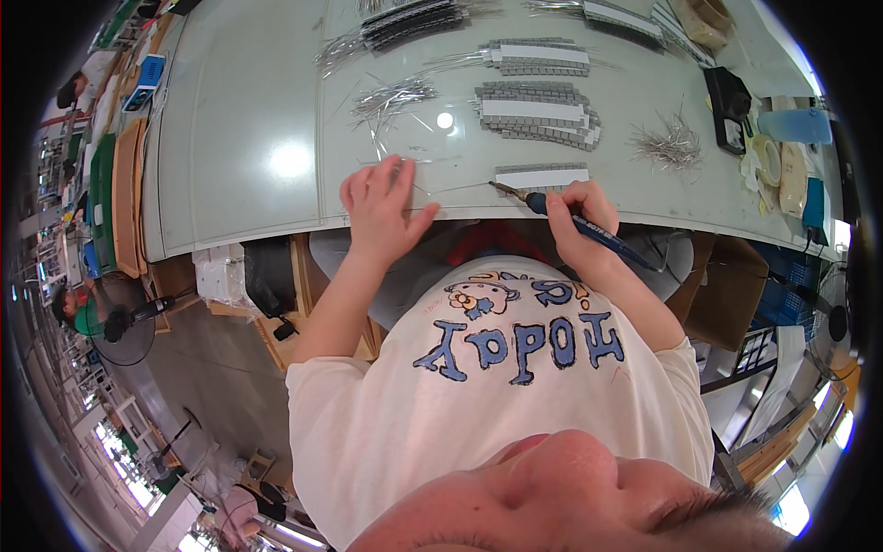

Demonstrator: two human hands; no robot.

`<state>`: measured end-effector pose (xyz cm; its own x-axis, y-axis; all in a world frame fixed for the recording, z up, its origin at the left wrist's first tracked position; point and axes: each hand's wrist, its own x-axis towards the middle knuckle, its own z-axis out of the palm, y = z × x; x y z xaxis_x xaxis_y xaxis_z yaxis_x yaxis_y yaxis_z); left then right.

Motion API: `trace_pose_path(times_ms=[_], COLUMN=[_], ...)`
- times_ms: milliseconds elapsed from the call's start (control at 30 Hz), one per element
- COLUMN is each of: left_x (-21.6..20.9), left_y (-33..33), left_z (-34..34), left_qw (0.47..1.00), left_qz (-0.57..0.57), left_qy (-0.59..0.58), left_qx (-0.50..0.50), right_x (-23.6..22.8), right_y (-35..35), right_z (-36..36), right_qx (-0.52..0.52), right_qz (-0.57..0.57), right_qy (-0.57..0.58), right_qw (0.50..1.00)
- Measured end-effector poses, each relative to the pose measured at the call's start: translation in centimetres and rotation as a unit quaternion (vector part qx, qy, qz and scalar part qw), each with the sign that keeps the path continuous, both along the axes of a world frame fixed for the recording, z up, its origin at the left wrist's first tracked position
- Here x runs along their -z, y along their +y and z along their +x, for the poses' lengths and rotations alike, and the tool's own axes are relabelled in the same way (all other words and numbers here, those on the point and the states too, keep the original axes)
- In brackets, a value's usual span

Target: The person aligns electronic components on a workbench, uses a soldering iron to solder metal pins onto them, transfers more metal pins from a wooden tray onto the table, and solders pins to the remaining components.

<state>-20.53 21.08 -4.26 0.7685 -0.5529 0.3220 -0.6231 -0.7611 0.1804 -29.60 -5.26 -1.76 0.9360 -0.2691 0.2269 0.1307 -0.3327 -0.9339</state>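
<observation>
My right hand [582, 221] grips a soldering iron [602, 237] with a dark blue handle. Its tip points left, beside a grey segmented strip with a white band [541, 177] near the table's front edge. My left hand [382, 210] rests on the tabletop left of the tip, its fingers spread and the thumb apart. A thin wire [460, 189] runs between the left hand and the iron's tip. Just beyond the left fingertips lies a loose pile of thin metal leads [395, 99]. What lies under the fingertips is too small to make out.
Beyond the near strip lie stacks of similar grey strips [538, 112], with darker ones [414, 26] farther back. Another pile of leads [670, 147] sits to the right. A black box [728, 110], a blue container [796, 126] and a tape roll [766, 161] line the right edge.
</observation>
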Motion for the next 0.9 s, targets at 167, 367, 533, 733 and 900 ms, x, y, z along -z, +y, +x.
trace_pose_path(times_ms=[167, 367, 533, 733, 900], left_x=[-0.2, -0.8, -1.2, -1.1, -0.5], left_y=[-0.4, -4.0, -12.8, -23.9, -28.0], left_z=[1.3, -1.0, -2.2, -3.0, -3.3], left_qw=[0.996, 0.985, 0.955, 0.931, 0.943], left_qz=[-0.088, -0.144, -0.147, -0.115, -0.057], left_qy=[-0.018, -0.014, 0.041, 0.052, 0.032], left_qx=[-0.002, 0.098, 0.253, 0.342, 0.326], right_x=[0.7, -0.4, 0.7, 1.8, 1.5], right_y=[0.0, -1.2, -5.4, -11.7, -13.7], right_z=[-0.6, -1.8, -3.8, -7.0, -8.2], right_qx=[0.053, 0.091, 0.255, 0.384, 0.395], right_qz=[0.034, 0.157, 0.146, 0.162, 0.141], right_qy=[0.023, -0.003, -0.143, -0.196, -0.235], right_qw=[0.998, 0.983, 0.945, 0.887, 0.877])
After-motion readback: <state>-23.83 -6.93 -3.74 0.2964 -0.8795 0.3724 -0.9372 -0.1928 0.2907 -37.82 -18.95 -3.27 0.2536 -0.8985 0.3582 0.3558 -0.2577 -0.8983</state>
